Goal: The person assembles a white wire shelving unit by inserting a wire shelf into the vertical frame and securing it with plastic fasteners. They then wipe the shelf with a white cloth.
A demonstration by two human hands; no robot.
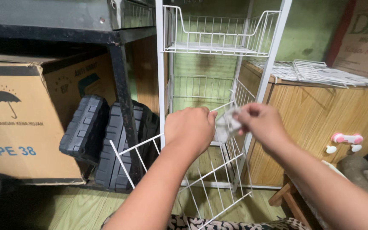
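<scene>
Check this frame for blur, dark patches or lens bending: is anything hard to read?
Head view: the small pale piece pinched by the right hand is smeared by motion, its kind unclear; the left hand is sharper. The space under the dark shelf sinks into shadow. The white rack posts lean, a wide-lens effect. No glare.

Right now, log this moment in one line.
left hand: grips white wire basket | right hand: pinches small clear plastic piece | white rack frame: upright

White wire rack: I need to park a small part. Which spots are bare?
The top basket looks bare. The middle tier behind both hands is crowded: left hand, right hand, loose wire panel. Wire grids cover the wooden cabinet.
</scene>
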